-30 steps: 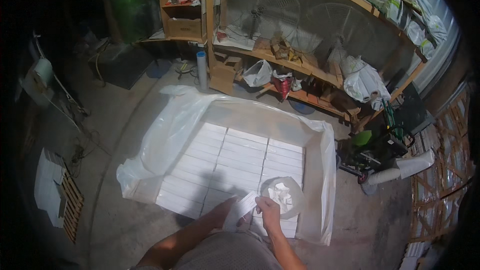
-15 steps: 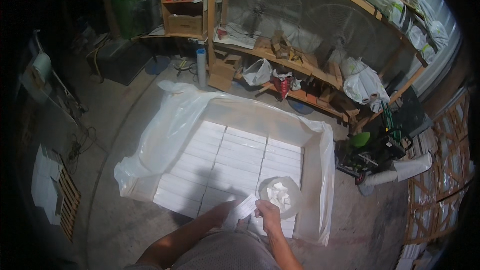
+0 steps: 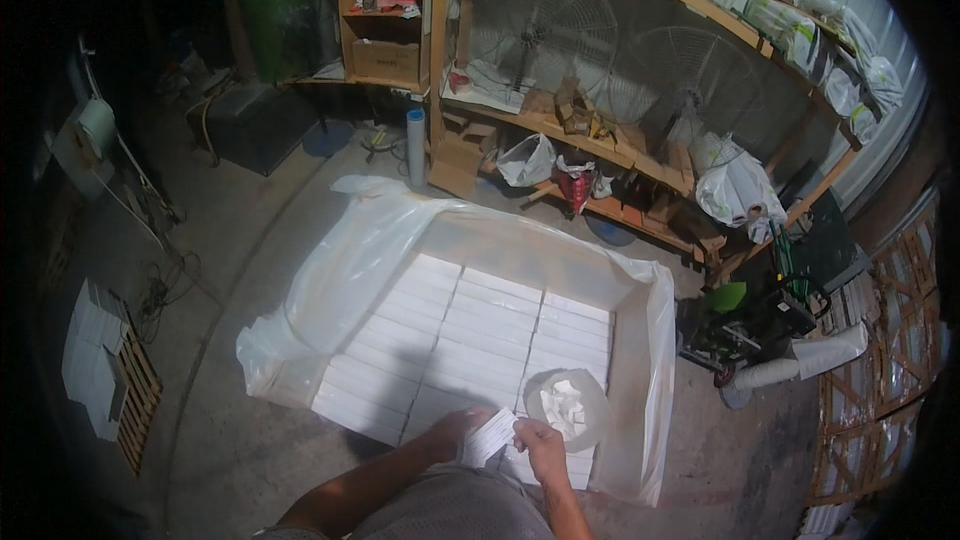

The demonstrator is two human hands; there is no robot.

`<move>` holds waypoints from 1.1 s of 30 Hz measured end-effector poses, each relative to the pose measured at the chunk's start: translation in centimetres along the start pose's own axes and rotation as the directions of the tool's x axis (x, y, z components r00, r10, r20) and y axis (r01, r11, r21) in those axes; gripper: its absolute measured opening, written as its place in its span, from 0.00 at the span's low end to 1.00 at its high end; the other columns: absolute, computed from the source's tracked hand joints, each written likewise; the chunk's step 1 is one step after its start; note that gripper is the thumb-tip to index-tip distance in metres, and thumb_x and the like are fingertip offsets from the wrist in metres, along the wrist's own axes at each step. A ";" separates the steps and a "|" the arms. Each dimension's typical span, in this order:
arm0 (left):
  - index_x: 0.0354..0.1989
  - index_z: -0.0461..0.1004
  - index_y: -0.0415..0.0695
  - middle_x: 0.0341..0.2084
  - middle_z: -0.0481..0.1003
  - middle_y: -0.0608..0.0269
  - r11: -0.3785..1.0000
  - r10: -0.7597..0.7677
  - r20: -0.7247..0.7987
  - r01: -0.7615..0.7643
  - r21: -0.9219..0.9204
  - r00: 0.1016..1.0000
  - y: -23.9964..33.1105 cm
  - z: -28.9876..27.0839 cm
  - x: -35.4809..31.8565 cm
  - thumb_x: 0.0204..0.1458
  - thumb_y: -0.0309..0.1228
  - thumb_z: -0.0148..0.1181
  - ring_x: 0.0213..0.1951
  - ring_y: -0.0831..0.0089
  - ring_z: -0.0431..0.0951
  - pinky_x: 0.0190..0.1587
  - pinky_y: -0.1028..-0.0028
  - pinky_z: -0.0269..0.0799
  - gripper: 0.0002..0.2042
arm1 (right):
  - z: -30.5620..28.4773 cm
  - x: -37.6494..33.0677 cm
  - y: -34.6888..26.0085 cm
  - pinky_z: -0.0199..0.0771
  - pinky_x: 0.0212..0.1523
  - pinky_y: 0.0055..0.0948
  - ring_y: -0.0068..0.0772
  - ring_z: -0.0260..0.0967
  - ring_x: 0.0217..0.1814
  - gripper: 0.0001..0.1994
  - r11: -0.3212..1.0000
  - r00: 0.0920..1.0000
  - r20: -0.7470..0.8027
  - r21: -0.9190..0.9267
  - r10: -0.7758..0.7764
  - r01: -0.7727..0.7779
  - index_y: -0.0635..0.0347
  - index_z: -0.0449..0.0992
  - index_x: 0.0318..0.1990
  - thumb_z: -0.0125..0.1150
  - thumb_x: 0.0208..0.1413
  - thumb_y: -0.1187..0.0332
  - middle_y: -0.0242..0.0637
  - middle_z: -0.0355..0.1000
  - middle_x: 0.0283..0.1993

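My left hand (image 3: 458, 428) is closed around the left side of a small white card (image 3: 489, 439) with faint print; it may be a stack of labels. My right hand (image 3: 541, 447) pinches the card's right edge between thumb and fingers. Both hands are over the near side of a large open box lined with clear plastic sheeting (image 3: 655, 360). Inside, white slim cartons (image 3: 487, 310) lie packed in three columns. A translucent round container or bag (image 3: 600, 427) rests on them just right of my right hand, with white paper scraps (image 3: 563, 406) in it.
Beyond the box stands wooden shelving (image 3: 620, 155) with bags and cardboard, plus large fans (image 3: 535, 20). A blue-capped roll (image 3: 416, 145) stands upright beside it. To the right are a green-and-black machine (image 3: 755, 315) and wrapped stacks (image 3: 870, 370); at left, a wooden pallet (image 3: 135, 390).
The whole view has shifted slightly, so the scene sits a little lower and to the right. Both hands still hold the card, which is tilted a little differently.
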State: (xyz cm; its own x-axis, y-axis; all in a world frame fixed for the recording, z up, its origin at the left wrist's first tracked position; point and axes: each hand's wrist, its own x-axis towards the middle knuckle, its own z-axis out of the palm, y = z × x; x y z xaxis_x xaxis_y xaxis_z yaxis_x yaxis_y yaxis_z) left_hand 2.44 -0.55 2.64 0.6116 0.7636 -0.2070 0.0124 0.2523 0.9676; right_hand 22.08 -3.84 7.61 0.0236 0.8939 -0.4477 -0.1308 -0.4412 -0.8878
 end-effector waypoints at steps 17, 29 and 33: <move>0.43 0.72 0.39 0.40 0.73 0.57 0.910 -0.403 -0.120 0.383 -0.160 0.907 3.4 1.3 -0.1 0.54 0.32 0.52 0.40 0.68 0.71 0.43 0.70 0.66 0.12 | 1.2 -1.0 -1.0 0.63 0.28 0.22 0.20 0.63 0.26 0.13 0.939 0.984 -0.024 -0.305 -0.174 0.159 0.68 0.78 0.37 0.58 0.56 0.64 0.32 0.71 0.26; 0.45 0.72 0.39 0.33 0.74 0.63 0.867 -0.379 -0.050 0.336 -0.368 0.924 5.0 1.5 -0.2 0.50 0.40 0.59 0.34 0.75 0.73 0.36 0.72 0.69 0.19 | -1.2 -0.2 -0.1 0.68 0.33 0.23 0.27 0.70 0.30 0.12 0.941 0.973 0.203 0.295 0.108 -0.166 0.72 0.75 0.41 0.56 0.56 0.69 0.40 0.75 0.31; 0.45 0.72 0.39 0.33 0.74 0.62 0.875 -0.379 -0.040 0.343 -0.341 0.925 5.2 1.3 -0.4 0.49 0.40 0.60 0.34 0.75 0.73 0.36 0.72 0.69 0.19 | -0.9 -0.4 -0.3 0.64 0.32 0.20 0.21 0.67 0.29 0.11 0.943 0.974 0.203 0.293 0.097 -0.155 0.69 0.77 0.39 0.58 0.56 0.68 0.36 0.74 0.29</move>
State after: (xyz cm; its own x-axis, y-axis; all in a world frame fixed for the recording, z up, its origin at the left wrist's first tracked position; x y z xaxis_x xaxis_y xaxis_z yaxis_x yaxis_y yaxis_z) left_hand 3.33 -0.34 7.92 0.5291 0.6345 -0.5635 -0.0489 0.6857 0.7262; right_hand 22.98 -4.15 7.93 -0.1909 0.8443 -0.5007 -0.4176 -0.5315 -0.7370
